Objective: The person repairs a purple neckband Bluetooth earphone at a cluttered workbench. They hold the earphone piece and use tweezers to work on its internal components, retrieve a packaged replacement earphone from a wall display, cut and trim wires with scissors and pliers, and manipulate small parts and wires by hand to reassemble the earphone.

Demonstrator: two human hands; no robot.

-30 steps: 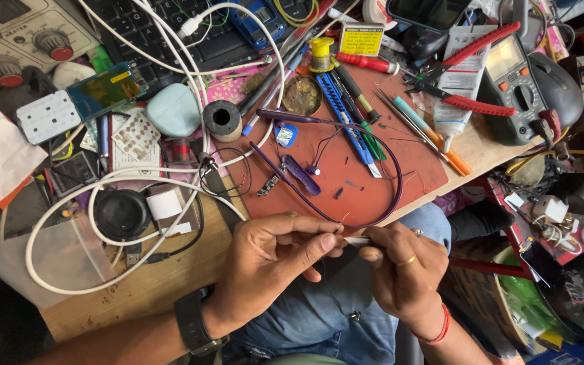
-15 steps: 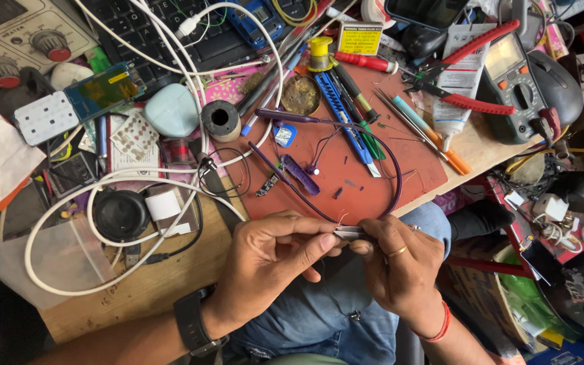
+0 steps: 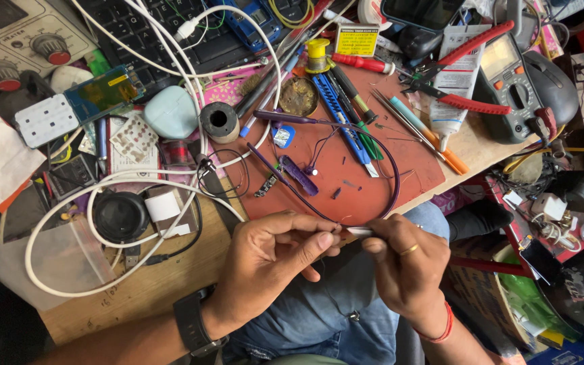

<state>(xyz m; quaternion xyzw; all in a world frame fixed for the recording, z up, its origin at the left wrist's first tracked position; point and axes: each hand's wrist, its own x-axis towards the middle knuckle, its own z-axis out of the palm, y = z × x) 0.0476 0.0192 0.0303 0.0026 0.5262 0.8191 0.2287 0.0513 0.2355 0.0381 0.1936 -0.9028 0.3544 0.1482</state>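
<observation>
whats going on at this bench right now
A person sits at a cluttered wooden workbench and works with both hands just past its near edge. The left hand and the right hand pinch a small pale piece between them, where the end of a thin purple cable comes down from the red mat. A coiled white cable, red-handled pliers and a multimeter lie untouched.

Soft, bright light is falling evenly on the red mat (image 3: 386, 169) and the wooden table (image 3: 150, 284). Shadows are looking faint and short. The white cable (image 3: 103, 196) is shining a little. The middle is looking sharp, while the near left corner is staying dark and the edges are bending slightly.
</observation>
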